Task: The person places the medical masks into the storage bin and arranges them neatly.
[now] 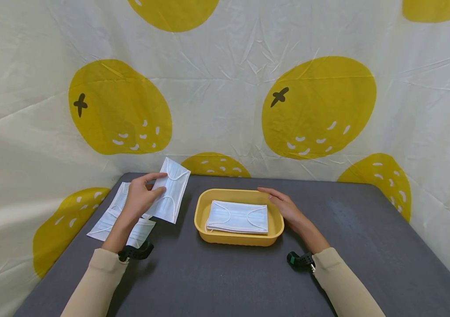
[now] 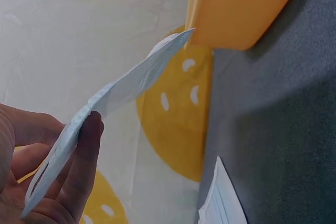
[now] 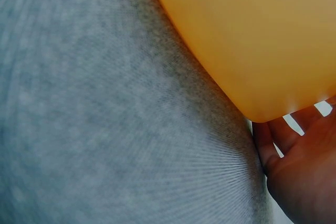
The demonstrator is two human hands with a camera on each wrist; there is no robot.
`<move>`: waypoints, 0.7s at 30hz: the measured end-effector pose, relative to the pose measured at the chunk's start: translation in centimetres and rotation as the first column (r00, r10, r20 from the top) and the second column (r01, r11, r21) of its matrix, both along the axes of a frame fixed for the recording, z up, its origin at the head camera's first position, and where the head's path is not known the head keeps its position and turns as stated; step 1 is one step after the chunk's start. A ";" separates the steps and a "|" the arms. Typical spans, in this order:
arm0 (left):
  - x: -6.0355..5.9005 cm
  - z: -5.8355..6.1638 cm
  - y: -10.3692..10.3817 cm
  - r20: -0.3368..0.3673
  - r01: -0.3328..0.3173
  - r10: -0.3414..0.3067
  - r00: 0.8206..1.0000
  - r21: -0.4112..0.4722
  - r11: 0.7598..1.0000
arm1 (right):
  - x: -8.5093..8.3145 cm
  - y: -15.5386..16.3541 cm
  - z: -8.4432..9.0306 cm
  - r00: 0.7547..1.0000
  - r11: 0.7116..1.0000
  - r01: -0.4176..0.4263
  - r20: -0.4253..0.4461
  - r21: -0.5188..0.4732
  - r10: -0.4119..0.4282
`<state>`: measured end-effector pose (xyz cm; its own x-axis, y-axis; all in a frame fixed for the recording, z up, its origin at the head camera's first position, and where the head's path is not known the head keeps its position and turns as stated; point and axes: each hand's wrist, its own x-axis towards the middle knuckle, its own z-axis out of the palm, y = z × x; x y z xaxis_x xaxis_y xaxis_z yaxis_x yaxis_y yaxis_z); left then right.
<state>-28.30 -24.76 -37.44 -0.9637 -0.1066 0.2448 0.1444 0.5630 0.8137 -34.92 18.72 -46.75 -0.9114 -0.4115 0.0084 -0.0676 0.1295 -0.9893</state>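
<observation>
My left hand (image 1: 141, 196) pinches a pale blue pleated face mask (image 1: 171, 190) between thumb and fingers, holding it tilted above the table, left of a yellow basin. In the left wrist view this mask (image 2: 126, 87) is seen nearly edge-on. Below and behind that hand, more face masks (image 1: 141, 231) lie loosely on the table, partly hidden by the arm. Inside the yellow basin (image 1: 230, 239) a neat stack of face masks (image 1: 237, 217) lies flat, white ear loops up. My right hand (image 1: 286, 209) rests against the basin's right end, its fingers (image 3: 283, 135) touching the outer wall.
A dark grey table (image 1: 225, 281) carries everything. White cloth (image 1: 225, 114) printed with large yellow fruit hangs behind and beside it. Each wrist wears a black camera band, the left one (image 1: 135, 252) close above the table.
</observation>
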 end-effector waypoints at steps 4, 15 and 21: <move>0.0 0.0 0.2 0.001 0.005 -0.005 1.000 0.018 1.000 | -0.1 0.0 0.0 1.000 1.000 0.002 0.002 0.000 -0.002; 0.0 0.0 1.1 -0.031 0.013 -0.012 0.999 0.041 0.999 | -0.1 0.1 -0.2 1.000 1.000 0.001 0.002 0.000 -0.001; 0.3 0.1 1.7 -0.047 0.026 -0.025 0.999 0.029 0.999 | -0.1 0.1 -0.2 1.000 1.000 0.007 0.002 0.003 -0.007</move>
<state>-28.01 -23.11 -37.36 -0.9539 -0.0902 0.2863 0.1962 0.5345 0.8221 -35.07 18.80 -46.92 -0.9142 -0.4053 0.0050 -0.0643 0.1326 -0.9891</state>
